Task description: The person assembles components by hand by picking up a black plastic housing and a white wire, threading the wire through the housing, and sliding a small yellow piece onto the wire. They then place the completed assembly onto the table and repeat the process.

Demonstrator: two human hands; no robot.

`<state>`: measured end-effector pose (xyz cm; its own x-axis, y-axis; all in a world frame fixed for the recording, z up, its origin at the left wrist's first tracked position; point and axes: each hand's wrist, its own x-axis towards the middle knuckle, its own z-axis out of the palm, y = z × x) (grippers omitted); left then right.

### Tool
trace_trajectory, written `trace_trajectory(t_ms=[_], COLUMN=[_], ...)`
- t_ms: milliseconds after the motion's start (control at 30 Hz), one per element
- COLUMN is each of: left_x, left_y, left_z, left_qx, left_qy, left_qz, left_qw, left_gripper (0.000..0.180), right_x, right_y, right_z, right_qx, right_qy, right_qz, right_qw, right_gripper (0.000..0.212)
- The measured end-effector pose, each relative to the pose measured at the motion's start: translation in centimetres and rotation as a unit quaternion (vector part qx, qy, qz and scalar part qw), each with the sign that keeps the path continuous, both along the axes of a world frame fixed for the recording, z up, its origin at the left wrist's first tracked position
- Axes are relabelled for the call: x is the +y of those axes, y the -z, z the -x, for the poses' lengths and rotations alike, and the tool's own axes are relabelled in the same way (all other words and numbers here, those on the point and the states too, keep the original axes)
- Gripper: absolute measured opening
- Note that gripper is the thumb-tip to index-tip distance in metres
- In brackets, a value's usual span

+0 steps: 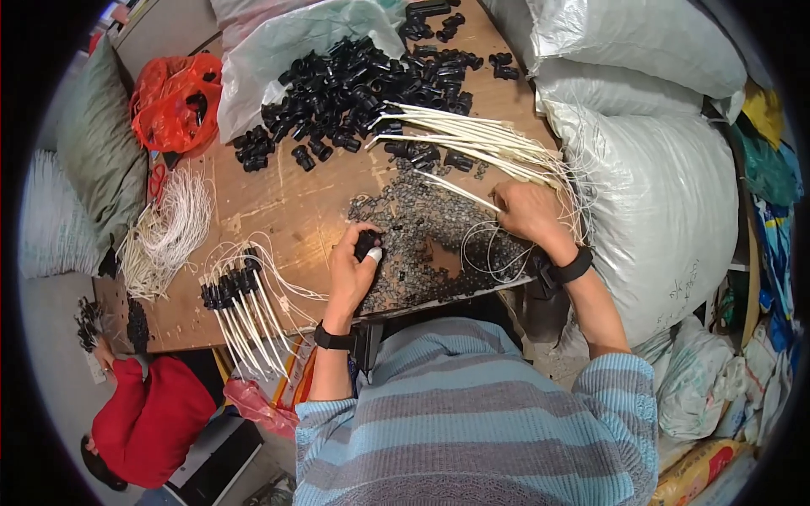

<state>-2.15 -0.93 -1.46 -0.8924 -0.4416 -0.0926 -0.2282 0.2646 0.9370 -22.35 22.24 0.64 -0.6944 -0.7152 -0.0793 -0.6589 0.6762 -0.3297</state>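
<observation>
My left hand (348, 268) is closed around a black plastic fitting (366, 244) above the near part of the wooden table; a white wrap covers its thumb tip. My right hand (530, 212) pinches the end of a thin cream-coloured rod (460, 191), which points up and to the left. A loop of thin white cord (469, 232) hangs by that hand. Just beyond it lies a bundle of similar cream rods (481, 139) with trailing cords. Many small dark grey pieces (405, 211) are scattered between my hands.
A large heap of black fittings (354, 88) covers the far table. Rods with black fittings on their ends (240, 295) hang over the near left edge. White cords (181, 211), red scissors (157, 180) and a red bag (173, 101) lie left. White sacks (650, 185) stand right. A person in red (156, 413) works lower left.
</observation>
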Motion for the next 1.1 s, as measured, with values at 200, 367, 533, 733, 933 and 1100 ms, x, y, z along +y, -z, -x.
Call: trace_trajectory(t_ms=[200, 367, 533, 733, 933, 1100], left_x=[-0.2, -0.7, -1.2, -2.6, -0.5, -1.4], left_y=[1.3, 0.4, 0.6, 0.1, 0.5, -2.3], left_z=[-0.8, -1.5, -2.4, -3.7, -1.8, -3.2], left_qx=[0.045, -0.015, -0.001, -0.042, 0.093, 0.041], left_qy=[-0.041, -0.066, -0.002, -0.037, 0.055, -0.007], left_qz=[0.009, -0.145, 0.084, 0.039, 0.245, 0.384], left_qw=[0.998, 0.987, 0.996, 0.998, 0.964, 0.923], left_gripper=[0.036, 0.038, 0.043, 0.041, 0.035, 0.038], right_x=[-1.9, -3.3, -3.3, -4.0, -4.5, -3.0], right_y=[-1.7, -1.5, -1.2, -1.7, -1.3, -1.3], right_z=[-1.8, -4.9, -5.5, -6.7, -8.2, -5.9], right_qx=[-0.059, -0.125, -0.039, 0.038, 0.096, 0.123], right_qy=[-0.118, -0.182, -0.241, -0.264, -0.280, -0.101], right_qz=[0.153, 0.265, 0.188, 0.193, 0.166, 0.069], right_qw=[0.979, 0.939, 0.951, 0.944, 0.941, 0.985], right_gripper=[0.013, 0.021, 0.026, 0.034, 0.040, 0.050])
